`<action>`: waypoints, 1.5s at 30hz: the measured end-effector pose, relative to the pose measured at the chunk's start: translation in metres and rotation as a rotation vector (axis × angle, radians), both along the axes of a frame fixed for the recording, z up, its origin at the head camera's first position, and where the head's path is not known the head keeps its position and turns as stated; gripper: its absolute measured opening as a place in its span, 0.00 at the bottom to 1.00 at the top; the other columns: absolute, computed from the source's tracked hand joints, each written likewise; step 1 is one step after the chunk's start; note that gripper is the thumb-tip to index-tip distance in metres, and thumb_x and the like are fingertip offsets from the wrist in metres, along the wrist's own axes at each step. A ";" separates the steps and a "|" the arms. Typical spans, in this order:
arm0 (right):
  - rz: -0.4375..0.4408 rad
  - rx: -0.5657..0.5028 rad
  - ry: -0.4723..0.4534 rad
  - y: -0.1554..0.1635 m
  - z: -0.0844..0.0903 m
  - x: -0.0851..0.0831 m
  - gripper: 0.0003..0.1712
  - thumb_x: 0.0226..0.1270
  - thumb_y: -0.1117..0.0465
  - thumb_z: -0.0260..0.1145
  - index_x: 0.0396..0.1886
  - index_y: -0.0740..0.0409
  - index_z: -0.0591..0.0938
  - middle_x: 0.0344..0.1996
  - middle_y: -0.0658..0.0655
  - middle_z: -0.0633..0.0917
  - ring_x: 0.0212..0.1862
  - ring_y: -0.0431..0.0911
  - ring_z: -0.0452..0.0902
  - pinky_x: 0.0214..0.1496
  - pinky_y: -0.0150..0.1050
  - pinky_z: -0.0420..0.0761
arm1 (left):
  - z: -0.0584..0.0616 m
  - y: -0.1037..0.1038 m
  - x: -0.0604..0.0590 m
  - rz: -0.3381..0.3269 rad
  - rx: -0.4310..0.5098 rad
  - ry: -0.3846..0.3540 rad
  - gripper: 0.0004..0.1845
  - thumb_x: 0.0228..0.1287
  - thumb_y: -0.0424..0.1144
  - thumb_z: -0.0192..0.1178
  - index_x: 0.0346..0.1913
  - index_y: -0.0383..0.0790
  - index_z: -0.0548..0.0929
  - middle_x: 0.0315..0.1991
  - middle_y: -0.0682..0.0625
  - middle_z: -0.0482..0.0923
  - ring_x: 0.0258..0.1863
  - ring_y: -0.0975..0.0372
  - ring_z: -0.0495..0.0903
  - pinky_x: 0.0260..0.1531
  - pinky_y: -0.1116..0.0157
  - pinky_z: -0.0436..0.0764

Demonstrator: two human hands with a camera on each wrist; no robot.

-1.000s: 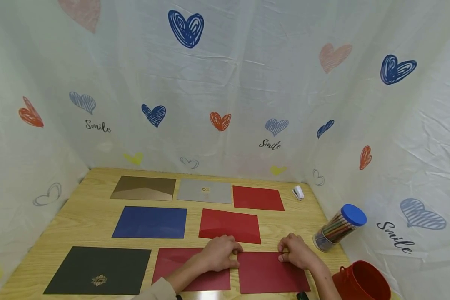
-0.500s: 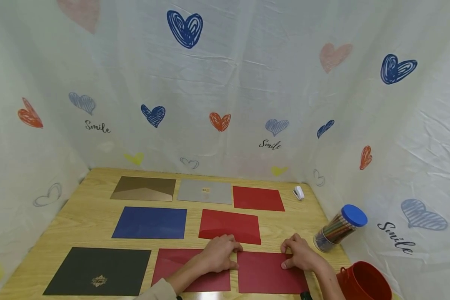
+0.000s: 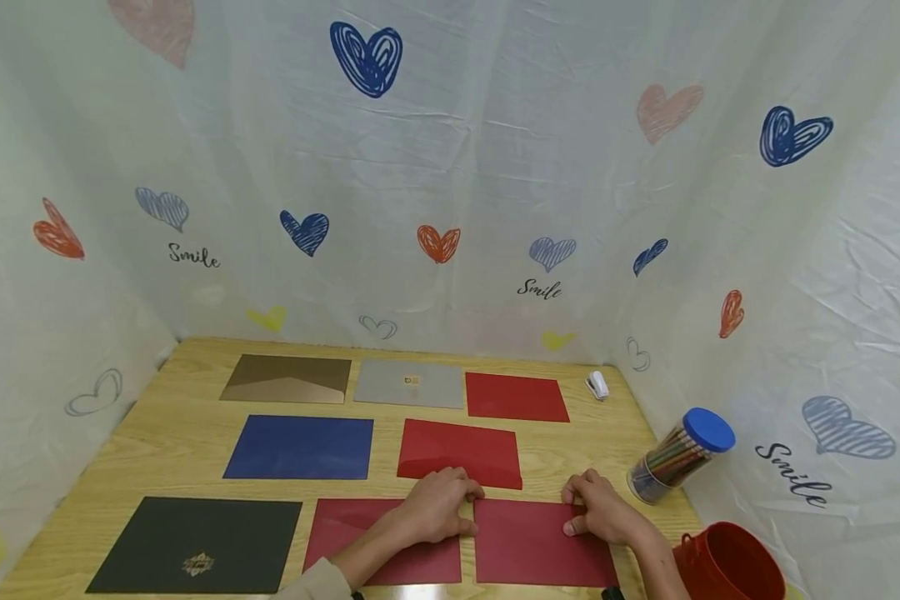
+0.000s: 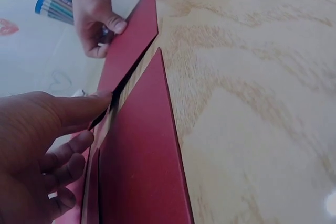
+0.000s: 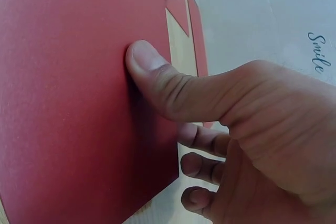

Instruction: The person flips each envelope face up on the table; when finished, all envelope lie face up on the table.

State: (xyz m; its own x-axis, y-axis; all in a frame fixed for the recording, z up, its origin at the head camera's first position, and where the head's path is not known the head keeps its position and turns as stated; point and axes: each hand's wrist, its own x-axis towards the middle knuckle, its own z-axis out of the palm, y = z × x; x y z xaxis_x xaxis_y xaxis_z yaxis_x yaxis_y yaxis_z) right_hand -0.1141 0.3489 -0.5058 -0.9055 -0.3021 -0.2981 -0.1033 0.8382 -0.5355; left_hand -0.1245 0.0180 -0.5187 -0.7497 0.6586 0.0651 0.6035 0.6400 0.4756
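Observation:
A maroon envelope [image 3: 525, 546] lies at the front right between my hands. My right hand [image 3: 603, 508] pinches its far right part, thumb [image 5: 147, 59] on the upper face and fingers behind the edge in the right wrist view. At the envelope's left side, my left hand [image 3: 438, 504] pinches the far corner between thumb and index finger; the other fingers curl loosely. A second maroon envelope [image 3: 397, 567] lies beneath my left wrist, partly covered by it. In the left wrist view, a narrow gap separates this envelope [image 4: 142, 156] from the held one [image 4: 128, 51].
Beyond the hands lie a red envelope [image 3: 461, 454], a blue one [image 3: 300, 447], and a back row of gold [image 3: 285, 379], grey [image 3: 390, 383] and red [image 3: 516, 396]. A dark green envelope [image 3: 195, 546] lies front left. A stapler [image 3: 597, 385], pencil jar [image 3: 667, 462] and red bucket [image 3: 727, 567] line the right.
My right hand has shifted slightly right along the held envelope, its thumb further out. The envelope has edged slightly left and away from me. My left hand has stayed nearly still.

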 end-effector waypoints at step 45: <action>-0.184 0.253 0.097 -0.010 0.008 -0.003 0.31 0.50 0.33 0.76 0.35 0.47 0.72 0.28 0.51 0.72 0.30 0.45 0.66 0.30 0.40 0.64 | 0.000 -0.011 -0.010 -0.015 0.135 -0.070 0.21 0.53 0.48 0.78 0.51 0.56 0.86 0.38 0.65 0.79 0.41 0.72 0.76 0.41 0.68 0.71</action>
State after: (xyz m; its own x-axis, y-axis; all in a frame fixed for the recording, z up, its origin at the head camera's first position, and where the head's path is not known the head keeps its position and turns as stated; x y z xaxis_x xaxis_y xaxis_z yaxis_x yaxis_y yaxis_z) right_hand -0.1174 0.3393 -0.4983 -0.9659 -0.0580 -0.2523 0.0218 0.9529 -0.3025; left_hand -0.1344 0.0070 -0.5191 -0.7453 0.6589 0.1018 0.5753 0.5584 0.5976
